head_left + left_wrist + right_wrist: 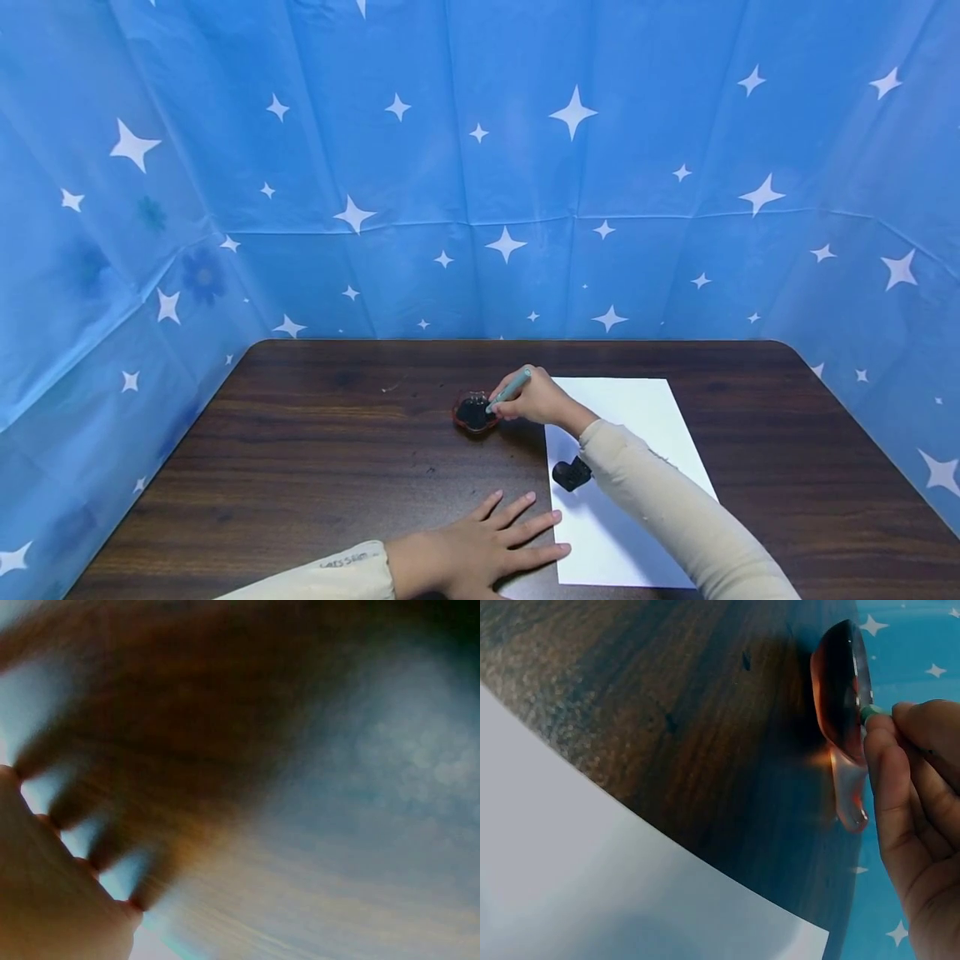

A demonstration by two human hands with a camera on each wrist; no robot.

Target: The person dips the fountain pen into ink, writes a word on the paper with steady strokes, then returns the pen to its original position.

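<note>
My right hand (536, 396) pinches a slim pale-green brush or pen (512, 389), its lower end inside a small reddish see-through dish (457, 418) of black liquid (471, 412). In the right wrist view the dish (823, 697) shows a clear handle-like tab, and the green end (871, 712) sticks out from between thumb and fingers. My left hand (480, 550) lies palm down with fingers spread, fingertips over the left edge of a white paper sheet (622, 542). A black heart shape (570, 475) shows on the sheet, partly hidden by my right sleeve.
A dark wood table (337, 467) carries everything. Blue cloth (420, 167) with white stars hangs behind it and along both sides. Small dark specks dot the wood between dish and paper. My right forearm (675, 500) crosses over the sheet.
</note>
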